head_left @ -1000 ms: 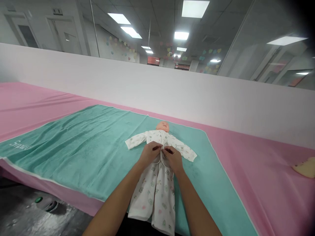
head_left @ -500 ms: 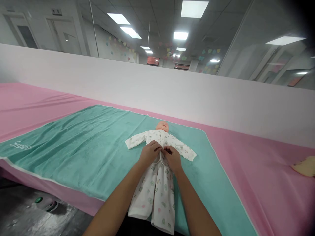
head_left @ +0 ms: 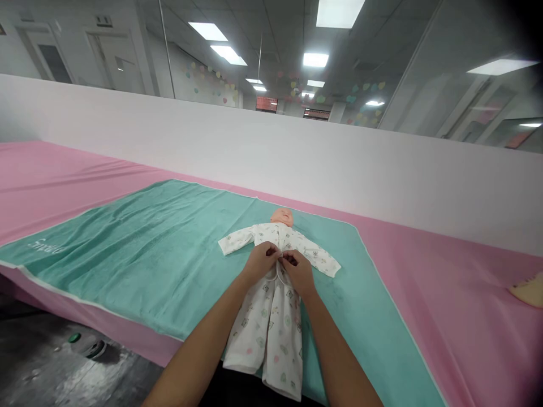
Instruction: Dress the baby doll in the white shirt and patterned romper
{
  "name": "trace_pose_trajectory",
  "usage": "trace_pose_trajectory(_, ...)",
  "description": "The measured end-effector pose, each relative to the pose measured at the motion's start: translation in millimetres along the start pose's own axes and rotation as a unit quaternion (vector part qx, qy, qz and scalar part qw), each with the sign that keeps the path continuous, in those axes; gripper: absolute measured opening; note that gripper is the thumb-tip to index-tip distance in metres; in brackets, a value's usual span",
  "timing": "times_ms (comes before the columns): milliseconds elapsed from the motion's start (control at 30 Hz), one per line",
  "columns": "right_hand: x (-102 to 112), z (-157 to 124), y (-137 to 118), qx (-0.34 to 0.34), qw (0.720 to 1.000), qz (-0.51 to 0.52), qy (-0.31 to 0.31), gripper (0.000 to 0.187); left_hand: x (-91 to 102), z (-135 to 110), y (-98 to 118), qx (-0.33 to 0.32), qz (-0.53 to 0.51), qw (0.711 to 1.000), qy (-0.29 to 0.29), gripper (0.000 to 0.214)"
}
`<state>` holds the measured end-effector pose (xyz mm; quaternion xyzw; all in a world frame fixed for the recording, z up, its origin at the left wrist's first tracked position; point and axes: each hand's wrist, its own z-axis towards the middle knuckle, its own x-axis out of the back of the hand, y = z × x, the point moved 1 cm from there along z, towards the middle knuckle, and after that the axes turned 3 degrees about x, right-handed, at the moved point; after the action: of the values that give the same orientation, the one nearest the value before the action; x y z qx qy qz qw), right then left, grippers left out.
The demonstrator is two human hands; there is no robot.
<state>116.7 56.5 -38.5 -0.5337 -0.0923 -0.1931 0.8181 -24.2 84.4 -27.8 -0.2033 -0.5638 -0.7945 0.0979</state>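
A baby doll [head_left: 282,216] lies on its back on a teal blanket [head_left: 178,254], its head toward the wall. It wears a white printed jacket [head_left: 317,254], sleeves spread out to both sides, and white printed trousers [head_left: 265,339] whose legs reach the near edge. Over the doll's middle, my left hand [head_left: 262,263] pinches the front edge of the jacket. Right beside it, my right hand [head_left: 298,269] pinches the same front opening, fingertips nearly meeting the left ones. Whatever small fastening sits between the fingertips is hidden.
Pink cloth [head_left: 441,265] covers the table under the blanket. Behind stands a low white wall [head_left: 271,152] topped with glass. A yellowish object [head_left: 529,291] sits at the far right. On the dark floor lies a bottle with a green cap [head_left: 87,345].
Both hands stay pinched at the jacket front with barely any movement. The whole view has shifted slightly, so the scene sits a little further right.
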Motion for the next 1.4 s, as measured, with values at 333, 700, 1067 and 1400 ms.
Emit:
trace_pose_trajectory(333, -6.3, -1.0, 5.6, -0.035, 0.998, 0.045, 0.022, 0.018, 0.2, 3.8, -2.9, 0.043, -0.122, 0.988, -0.083, 0.017)
trace_pose_trajectory(700, 55.3, 6.5, 86.2, 0.033, 0.956, -0.277, 0.088, 0.049, 55.5, 7.3, -65.4, 0.033, 0.346, 0.924, 0.158, 0.042)
trace_pose_trajectory(1067, 146.7, -7.1, 142.5, -0.238, 0.913, -0.316, 0.102, 0.055, 114.9, 9.2, -121.8, 0.177, 0.140, 0.952, 0.205, 0.032)
trace_pose_trajectory(1400, 135.4, 18.8, 155.7, -0.124, 0.956, -0.017, 0.266, 0.047, 128.1, 41.5, -143.8, 0.151, -0.170, 0.924, 0.307, 0.043)
